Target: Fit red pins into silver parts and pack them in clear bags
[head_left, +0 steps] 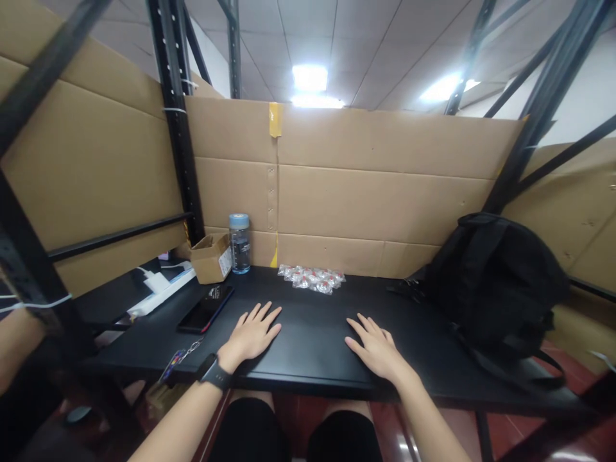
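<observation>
My left hand [253, 333] lies flat on the black tabletop [308, 343], fingers spread, holding nothing. A dark watch [214, 372] is on that wrist. Just left of this hand rests a dark smartphone [206, 309], with a strap and charm [178, 360] hanging over the front edge. My right hand [374, 348] is also laid palm down with its fingers apart, touching only the table. Beyond both hands, against the cardboard wall, sits a cluster of small clear plastic packets [312, 279] with silvery and red contents; what they contain is too small to tell.
At the back left stand an open cardboard box [210, 258] and a clear bottle [240, 244] with a blue lid. A white power strip [163, 292] with a plug lies at the left. A black backpack [500, 295] fills the right end. Another person's arm [19, 343] shows far left.
</observation>
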A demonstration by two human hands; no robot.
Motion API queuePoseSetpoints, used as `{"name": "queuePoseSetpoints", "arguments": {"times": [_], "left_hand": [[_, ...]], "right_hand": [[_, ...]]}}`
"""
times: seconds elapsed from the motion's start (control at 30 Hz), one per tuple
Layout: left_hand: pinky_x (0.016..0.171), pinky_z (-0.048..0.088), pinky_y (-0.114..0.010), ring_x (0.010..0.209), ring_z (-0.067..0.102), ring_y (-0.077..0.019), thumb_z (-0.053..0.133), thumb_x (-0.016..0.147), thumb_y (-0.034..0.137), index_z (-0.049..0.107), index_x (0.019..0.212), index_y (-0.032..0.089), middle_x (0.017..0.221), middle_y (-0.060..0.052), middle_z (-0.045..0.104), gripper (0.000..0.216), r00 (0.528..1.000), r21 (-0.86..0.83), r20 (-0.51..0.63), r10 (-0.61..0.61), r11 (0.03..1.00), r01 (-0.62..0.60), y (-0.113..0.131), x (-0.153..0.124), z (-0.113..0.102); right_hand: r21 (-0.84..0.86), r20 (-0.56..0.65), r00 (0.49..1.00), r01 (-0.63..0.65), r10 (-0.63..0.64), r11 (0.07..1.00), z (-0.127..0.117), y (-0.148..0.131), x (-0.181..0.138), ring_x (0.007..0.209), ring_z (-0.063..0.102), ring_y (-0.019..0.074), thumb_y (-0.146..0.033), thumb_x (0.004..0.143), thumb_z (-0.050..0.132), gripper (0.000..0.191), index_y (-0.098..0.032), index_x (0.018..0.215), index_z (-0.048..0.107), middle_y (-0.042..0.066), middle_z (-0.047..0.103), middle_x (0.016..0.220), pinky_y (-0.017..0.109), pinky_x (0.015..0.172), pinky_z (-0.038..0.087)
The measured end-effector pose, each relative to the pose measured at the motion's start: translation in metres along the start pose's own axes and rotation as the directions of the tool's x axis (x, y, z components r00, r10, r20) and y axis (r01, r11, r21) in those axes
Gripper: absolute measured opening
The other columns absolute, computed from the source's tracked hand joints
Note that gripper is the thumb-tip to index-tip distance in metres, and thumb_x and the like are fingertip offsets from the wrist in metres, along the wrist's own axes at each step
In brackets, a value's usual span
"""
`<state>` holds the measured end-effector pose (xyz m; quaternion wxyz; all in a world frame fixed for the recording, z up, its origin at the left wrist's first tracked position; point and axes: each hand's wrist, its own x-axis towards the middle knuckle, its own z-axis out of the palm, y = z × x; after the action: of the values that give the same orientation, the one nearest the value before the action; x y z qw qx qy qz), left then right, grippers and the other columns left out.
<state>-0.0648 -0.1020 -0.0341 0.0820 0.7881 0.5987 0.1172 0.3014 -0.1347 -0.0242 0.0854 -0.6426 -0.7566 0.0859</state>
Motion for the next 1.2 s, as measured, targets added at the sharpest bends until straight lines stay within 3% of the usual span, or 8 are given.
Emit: {"name": "queuePoseSetpoints", "arguments": {"times": [0.1, 0.2, 1.2], "left_hand": [[0.121, 0.018, -0.060, 0.156, 0.018, -0.0344, 0.028, 0.100, 0.066, 0.033, 0.158, 0.041, 0.168, -0.001, 0.024, 0.064, 0.999, 0.009, -0.030, -0.015, 1.000, 0.015, -0.001, -0.023, 0.004], [0.122, 0.017, -0.059, 0.156, 0.017, -0.0340, 0.028, 0.100, 0.067, 0.033, 0.158, 0.039, 0.168, -0.001, 0.024, 0.065, 0.999, 0.024, -0.037, -0.025, 0.999, 0.026, 0.003, -0.030, 0.003], [0.122, 0.019, -0.055, 0.155, 0.024, -0.0324, 0.032, 0.100, 0.065, 0.043, 0.154, 0.036, 0.166, -0.002, 0.031, 0.063, 0.994, -0.003, -0.102, -0.025, 1.000, 0.025, 0.007, -0.034, 0.000]], "right_hand": [[-0.032, -0.043, 0.997, -0.058, 0.056, 0.998, 0.005, 0.002, -0.027, 0.157, 0.016, 0.0334, -0.072, 0.099, 0.026, 0.067, -0.040, 0.157, 0.035, 0.002, 0.024, 0.169, 0.056, 0.122, 0.016], [-0.067, -0.092, 0.993, -0.077, 0.071, 0.995, 0.007, -0.004, -0.036, 0.157, 0.015, 0.0317, -0.070, 0.100, 0.023, 0.066, -0.040, 0.158, 0.034, 0.001, 0.024, 0.169, 0.054, 0.123, 0.014], [-0.022, -0.125, 0.986, -0.112, 0.109, 0.993, 0.007, -0.004, -0.035, 0.156, 0.021, 0.0279, -0.066, 0.099, 0.034, 0.062, -0.037, 0.154, 0.043, -0.001, 0.031, 0.167, 0.049, 0.124, 0.015]]}}
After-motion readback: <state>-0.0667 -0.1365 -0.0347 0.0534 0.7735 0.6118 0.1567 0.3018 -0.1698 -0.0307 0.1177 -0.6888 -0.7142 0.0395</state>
